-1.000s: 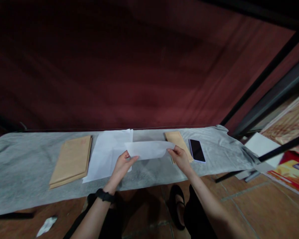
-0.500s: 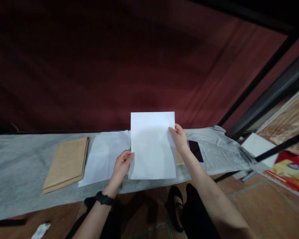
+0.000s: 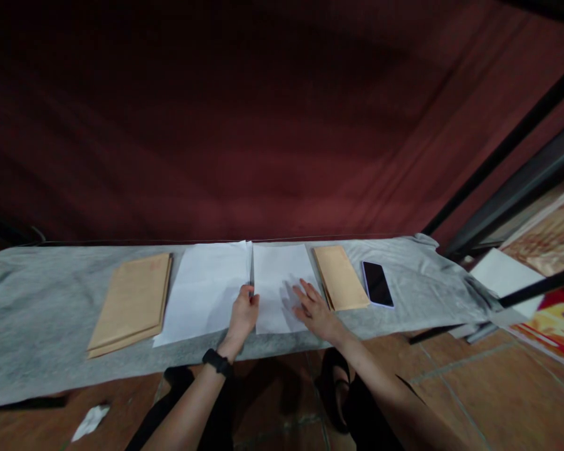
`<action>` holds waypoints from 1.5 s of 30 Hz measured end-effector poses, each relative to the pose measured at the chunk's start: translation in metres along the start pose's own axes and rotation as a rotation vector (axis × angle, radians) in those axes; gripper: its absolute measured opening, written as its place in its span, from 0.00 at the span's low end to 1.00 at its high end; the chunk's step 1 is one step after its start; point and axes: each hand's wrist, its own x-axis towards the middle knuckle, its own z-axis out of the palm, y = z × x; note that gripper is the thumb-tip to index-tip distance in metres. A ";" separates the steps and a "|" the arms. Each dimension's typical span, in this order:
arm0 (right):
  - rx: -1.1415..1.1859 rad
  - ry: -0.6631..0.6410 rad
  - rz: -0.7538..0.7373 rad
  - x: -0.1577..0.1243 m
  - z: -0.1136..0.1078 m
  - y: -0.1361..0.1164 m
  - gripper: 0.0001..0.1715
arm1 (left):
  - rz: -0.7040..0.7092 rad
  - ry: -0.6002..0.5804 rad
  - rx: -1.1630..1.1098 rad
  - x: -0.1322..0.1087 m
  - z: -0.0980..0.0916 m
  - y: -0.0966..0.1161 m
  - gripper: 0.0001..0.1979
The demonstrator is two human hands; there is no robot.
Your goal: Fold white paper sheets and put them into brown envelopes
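Observation:
Two lots of white paper lie side by side on the grey cloth: the left paper (image 3: 207,282), with slightly uneven edges, and the right paper (image 3: 277,266). My left hand (image 3: 242,316), a dark band on its wrist, is closed at the right edge of the left paper, thumb and fingers pinching that edge. Over the lower right part of the right paper, my right hand (image 3: 317,313) is open with fingers spread and nothing held. Whether its fingertips touch the sheet I cannot tell.
A larger stack of brown envelopes (image 3: 134,300) lies at left. Smaller brown envelopes (image 3: 341,275) and a phone (image 3: 377,284) are at right. The grey cloth (image 3: 42,313) covers a narrow bench against a dark red backdrop (image 3: 263,156). A red box (image 3: 561,319) stands far right.
The white paper that both hands held up is lowered onto the cloth. My right hand has let go and spread its fingers. My left hand has shifted slightly right, to the left paper's edge.

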 end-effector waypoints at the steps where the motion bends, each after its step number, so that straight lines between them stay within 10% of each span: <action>1: -0.042 -0.085 -0.040 -0.008 0.001 -0.005 0.35 | -0.002 -0.001 -0.002 0.001 0.000 0.000 0.08; 6: -0.159 -0.365 -0.183 -0.028 -0.006 -0.027 0.48 | -0.040 -0.030 -0.039 0.005 -0.001 -0.003 0.12; 15: -0.164 -0.321 -0.226 -0.023 -0.036 -0.025 0.31 | -0.104 -0.128 -0.049 0.005 -0.012 0.004 0.12; 21: -0.269 -0.311 -0.281 -0.024 -0.036 -0.029 0.26 | 0.163 0.007 0.454 -0.014 -0.025 0.017 0.15; 29: -0.310 -0.299 -0.330 -0.025 -0.029 -0.036 0.22 | 0.628 -0.583 0.577 -0.009 0.059 0.026 0.27; 34: -0.293 -0.338 -0.314 -0.026 -0.023 -0.029 0.23 | 0.675 -0.435 0.770 0.029 0.089 0.023 0.27; 45: -0.198 -0.367 -0.289 -0.023 -0.033 -0.016 0.29 | 0.495 -0.253 0.846 0.100 0.075 0.017 0.30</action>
